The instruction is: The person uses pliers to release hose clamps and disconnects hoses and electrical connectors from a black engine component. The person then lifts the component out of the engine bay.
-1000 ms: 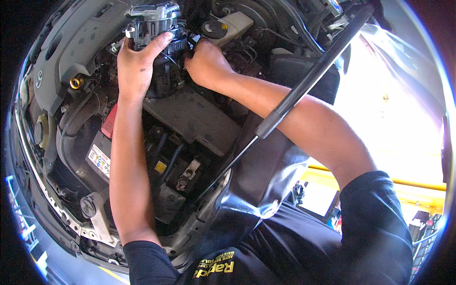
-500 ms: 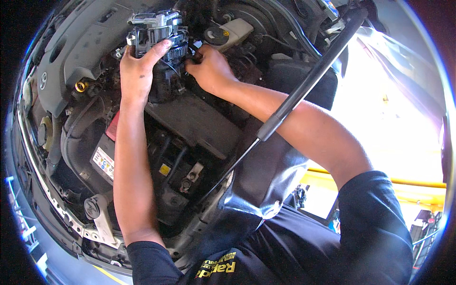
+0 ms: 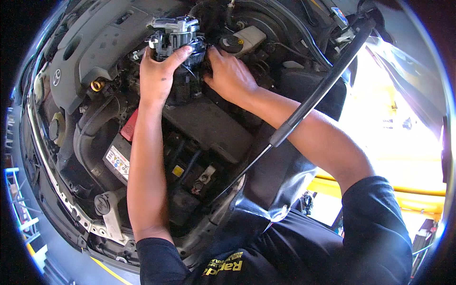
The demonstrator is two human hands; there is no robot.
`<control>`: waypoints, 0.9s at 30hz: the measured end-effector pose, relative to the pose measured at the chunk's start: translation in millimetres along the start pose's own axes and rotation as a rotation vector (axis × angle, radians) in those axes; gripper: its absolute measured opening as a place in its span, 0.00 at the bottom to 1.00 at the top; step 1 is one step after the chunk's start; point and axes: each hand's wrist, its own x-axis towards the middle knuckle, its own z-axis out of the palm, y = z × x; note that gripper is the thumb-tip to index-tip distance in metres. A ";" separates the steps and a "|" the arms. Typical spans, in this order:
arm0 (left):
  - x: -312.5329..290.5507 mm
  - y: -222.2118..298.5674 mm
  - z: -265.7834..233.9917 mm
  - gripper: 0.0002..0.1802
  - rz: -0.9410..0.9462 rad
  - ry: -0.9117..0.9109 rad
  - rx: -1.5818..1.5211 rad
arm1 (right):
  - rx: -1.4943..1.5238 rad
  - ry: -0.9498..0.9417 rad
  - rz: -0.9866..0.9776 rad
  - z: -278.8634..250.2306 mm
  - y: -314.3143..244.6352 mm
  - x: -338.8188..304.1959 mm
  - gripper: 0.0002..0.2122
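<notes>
At the top centre of the engine bay stands a black and silver block with plug-like housings [image 3: 178, 35], upright behind the battery area. My left hand [image 3: 159, 78] grips its near left side, thumb across the front and fingers round the side, partly hidden. Against the block's right side, my right hand [image 3: 232, 76] has its fingers curled inward. The fingertips are in shadow, and whatever they pinch cannot be made out. A thin wire hangs at the block's front, above a dark lower housing [image 3: 185, 88].
A black battery cover [image 3: 209, 123] and red terminal cap [image 3: 129, 124] lie below my hands. The bonnet strut [image 3: 308, 102] crosses over my right forearm. The grey engine cover [image 3: 85, 52] is at left, a pale fluid reservoir [image 3: 251, 38] at right, a dark fender cover [image 3: 266, 185] near me.
The whole view has shifted, so the scene sits farther right and slightly lower. My left hand keeps its grip; my right fingers have turned slightly at the block's side.
</notes>
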 end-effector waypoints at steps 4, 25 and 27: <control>1.0 3.2 -0.1 0.21 -0.021 -0.004 -0.034 | -0.021 0.024 -0.047 -1.3 -3.4 0.7 0.20; -11.4 19.2 15.3 0.51 0.006 0.085 0.201 | 0.278 -0.154 -0.423 -48.2 -42.1 179.6 0.21; -14.3 20.4 21.0 0.57 -0.003 0.102 0.444 | 0.227 -0.144 -0.445 -49.8 -43.7 189.2 0.22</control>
